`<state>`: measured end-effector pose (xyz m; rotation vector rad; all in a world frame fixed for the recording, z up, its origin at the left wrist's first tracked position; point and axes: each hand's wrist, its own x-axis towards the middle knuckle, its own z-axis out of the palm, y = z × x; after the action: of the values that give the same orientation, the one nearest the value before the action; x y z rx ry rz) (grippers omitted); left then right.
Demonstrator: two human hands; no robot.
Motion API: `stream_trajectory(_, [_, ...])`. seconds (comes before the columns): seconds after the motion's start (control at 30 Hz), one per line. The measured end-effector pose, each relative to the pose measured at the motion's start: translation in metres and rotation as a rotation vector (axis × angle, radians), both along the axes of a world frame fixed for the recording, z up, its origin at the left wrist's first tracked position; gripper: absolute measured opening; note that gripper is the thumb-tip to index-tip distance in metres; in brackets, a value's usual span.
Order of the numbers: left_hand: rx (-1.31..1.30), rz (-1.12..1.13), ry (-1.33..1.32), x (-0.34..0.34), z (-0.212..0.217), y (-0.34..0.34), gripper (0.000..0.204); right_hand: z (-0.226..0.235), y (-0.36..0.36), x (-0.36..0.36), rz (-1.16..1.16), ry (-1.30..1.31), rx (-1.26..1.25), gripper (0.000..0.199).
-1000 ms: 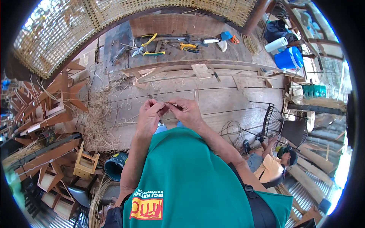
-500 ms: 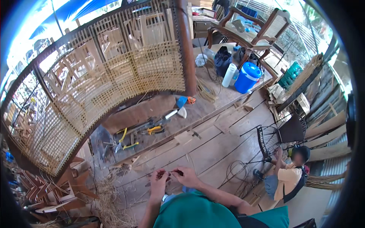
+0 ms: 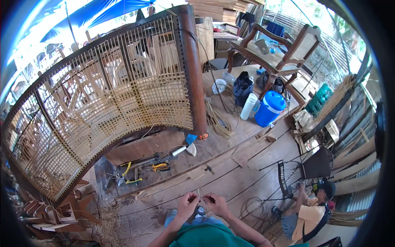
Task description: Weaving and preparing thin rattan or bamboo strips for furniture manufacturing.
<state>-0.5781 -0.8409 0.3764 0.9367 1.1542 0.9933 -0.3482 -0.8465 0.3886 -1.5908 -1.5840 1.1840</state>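
Observation:
In front of my body, both hands are up close together, fingertips nearly meeting. My left hand [image 3: 188,206] pinches a thin pale cane strand [image 3: 200,193], which shows faintly between the fingertips. From the other side, the bent fingers of my right hand [image 3: 217,205] close on the same strand; its ends are too fine to follow. Beyond my hands to the left stands a large curved wooden frame [image 3: 198,94] holding a partly woven cane panel [image 3: 119,111]. Open lattice fills its upper part, and denser weave its lower part. Neither hand touches it.
On the low wooden platform [image 3: 164,181] lie yellow-handled pliers [image 3: 160,167], other tools and a coil of cane [image 3: 218,123]. A blue cooler [image 3: 270,109] and a wooden armchair [image 3: 275,53] stand farther back. Another person [image 3: 310,216] sits at right beside a dark chair [image 3: 317,162].
My view has shifted, so the frame and platform sit differently. Both hands appear farther right and slightly lower, still close together. The other person stays seated at right.

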Motion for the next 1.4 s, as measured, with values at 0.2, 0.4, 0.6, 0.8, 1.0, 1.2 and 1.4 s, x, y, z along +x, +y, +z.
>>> stream_trajectory(0.2, [-0.073, 0.077, -0.065, 0.004, 0.007, 0.125, 0.018, -0.019, 0.1, 0.007, -0.125, 0.077, 0.022, 0.022])
stream_trajectory(0.4, [-0.059, -0.052, -0.212, -0.086, 0.068, 0.328, 0.03, -0.021, 0.217, -0.031, -0.428, 0.131, -0.02, 0.016])
stream_trajectory(0.6, [0.086, -0.071, -1.096, -0.154, 0.198, 0.585, 0.042, 0.027, 0.303, -0.111, -0.579, 0.271, 0.101, 0.019])
stream_trajectory(0.8, [0.06, -0.126, -1.284, -0.212, 0.236, 0.684, 0.034, 0.038, 0.314, -0.188, -0.604, 0.193, 0.168, 0.018])
stream_trajectory(1.0, [-0.193, -0.11, -0.907, -0.246, 0.204, 0.627, 0.023, 0.02, 0.252, -0.212, -0.661, 0.123, 0.177, 0.017])
stream_trajectory(1.2, [0.055, -0.239, -0.721, -0.275, 0.136, 0.615, 0.015, -0.047, 0.269, -0.183, -0.684, 0.235, 0.125, 0.017])
stream_trajectory(1.4, [-0.149, -0.414, -0.15, -0.244, -0.088, 0.475, 0.024, -0.087, 0.252, -0.143, -0.745, 0.222, 0.023, 0.015])
